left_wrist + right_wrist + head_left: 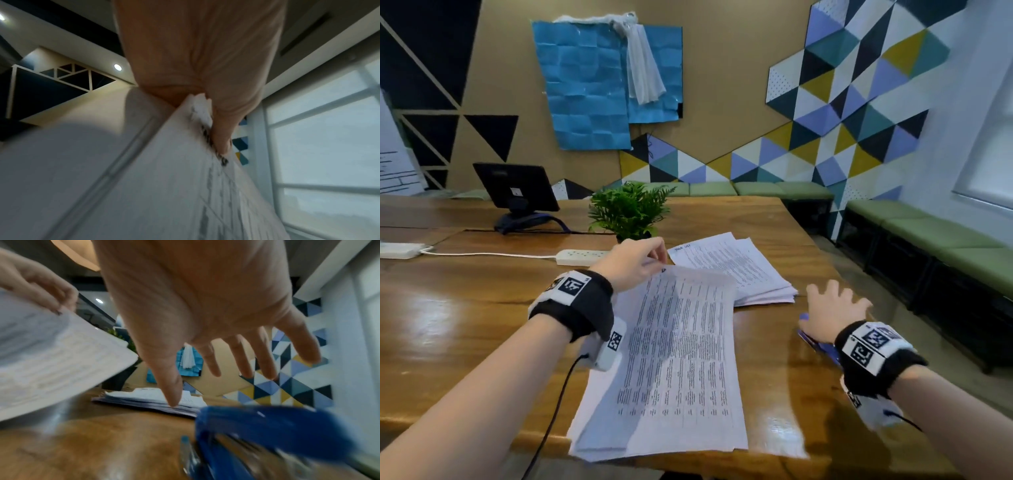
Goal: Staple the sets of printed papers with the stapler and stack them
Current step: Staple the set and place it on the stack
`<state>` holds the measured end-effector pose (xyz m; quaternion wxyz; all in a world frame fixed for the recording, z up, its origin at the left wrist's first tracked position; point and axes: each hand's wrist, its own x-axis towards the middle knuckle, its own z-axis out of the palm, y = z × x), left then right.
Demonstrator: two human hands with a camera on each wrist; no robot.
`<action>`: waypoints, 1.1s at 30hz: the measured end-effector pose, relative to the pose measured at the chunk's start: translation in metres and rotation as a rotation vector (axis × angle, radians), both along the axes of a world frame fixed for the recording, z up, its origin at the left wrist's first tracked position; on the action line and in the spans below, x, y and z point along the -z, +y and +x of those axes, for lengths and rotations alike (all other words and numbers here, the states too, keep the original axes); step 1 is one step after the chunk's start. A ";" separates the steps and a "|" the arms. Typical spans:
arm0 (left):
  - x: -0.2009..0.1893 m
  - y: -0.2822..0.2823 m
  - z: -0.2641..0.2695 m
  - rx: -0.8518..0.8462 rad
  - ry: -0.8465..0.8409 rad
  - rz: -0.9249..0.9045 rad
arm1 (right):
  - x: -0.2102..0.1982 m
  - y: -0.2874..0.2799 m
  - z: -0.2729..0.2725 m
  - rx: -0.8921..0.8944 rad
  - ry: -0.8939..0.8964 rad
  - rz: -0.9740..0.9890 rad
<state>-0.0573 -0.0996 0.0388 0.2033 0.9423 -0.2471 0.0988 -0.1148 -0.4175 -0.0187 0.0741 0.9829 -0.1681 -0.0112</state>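
My left hand (pixel 640 262) pinches the far top corner of a set of printed papers (pixel 674 359) and lifts that end off the pile at the table's front edge; the left wrist view shows the thumb (pixel 222 126) pressed on the corner of the printed set (pixel 185 186). A second stack of printed papers (pixel 736 267) lies further back on the right. My right hand (pixel 832 308) hovers with fingers spread over the blue stapler (pixel 818 342), holding nothing. Below the palm of that right hand (pixel 216 337), the stapler (pixel 273 434) lies on the wood.
A wooden table (pixel 465 325) carries a potted fern (pixel 630 209), a white power strip (pixel 580 256) with cable and a small black monitor (pixel 517 186). Green benches (pixel 945 240) line the walls at the right.
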 end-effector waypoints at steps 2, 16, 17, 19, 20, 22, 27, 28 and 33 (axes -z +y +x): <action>-0.016 -0.008 -0.001 0.080 0.055 -0.108 | 0.005 -0.020 -0.003 0.035 0.080 0.138; 0.053 -0.098 0.004 0.073 0.432 -0.512 | 0.020 -0.092 -0.003 0.297 -0.399 0.985; 0.063 -0.104 0.007 0.032 0.391 -0.419 | 0.013 -0.089 -0.006 0.271 -0.473 0.986; 0.078 -0.114 0.010 -0.035 0.338 -0.261 | 0.000 -0.075 -0.015 0.121 -0.459 0.933; 0.083 -0.119 0.010 -0.061 0.340 -0.224 | -0.005 -0.062 -0.020 0.026 -0.379 0.889; 0.087 -0.124 0.010 -0.110 0.367 -0.178 | 0.000 -0.036 -0.030 -0.162 -0.170 0.757; 0.073 -0.089 0.014 -0.138 0.540 -0.017 | 0.030 0.006 -0.041 -0.286 0.114 0.441; 0.072 -0.080 0.014 -0.132 0.629 -0.081 | 0.032 0.009 -0.042 -0.284 0.116 0.388; 0.079 -0.065 0.005 -0.173 0.705 -0.157 | 0.028 0.015 -0.036 -0.311 0.148 0.291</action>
